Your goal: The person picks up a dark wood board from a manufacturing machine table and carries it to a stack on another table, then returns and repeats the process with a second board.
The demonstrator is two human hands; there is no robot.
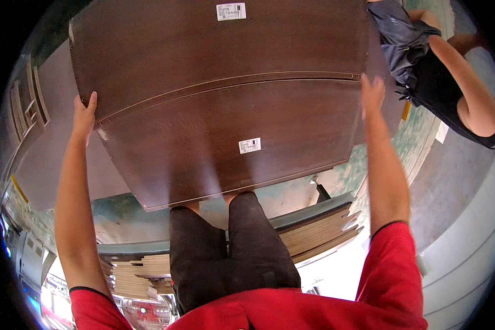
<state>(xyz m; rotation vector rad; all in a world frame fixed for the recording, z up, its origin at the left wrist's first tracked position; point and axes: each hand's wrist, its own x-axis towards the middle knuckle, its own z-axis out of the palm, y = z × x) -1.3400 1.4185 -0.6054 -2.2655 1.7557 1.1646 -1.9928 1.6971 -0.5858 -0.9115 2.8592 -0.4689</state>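
A large dark-brown panel point(220, 44) with a white label lies in front of me, its far side cut off by the picture's upper edge. Closer to my legs is a second dark-brown panel point(225, 126), also labelled; a narrow stepped line runs between the two. At the far panel's left edge, near its corner, my left hand point(84, 118) grips with the thumb up and the other fingers partly hidden. My right hand point(372, 98) is at the right edge, by the seam. Its fingers are smeared by motion, so their hold is unclear.
Beneath the brown panels extends a grey-brown sheet point(49, 132). A co-worker in dark clothes point(429, 71) is at the far right. Low by my legs are a grey rail point(313, 212) and stacked pale boards point(319, 234). Framed pieces point(27, 107) stand at far left.
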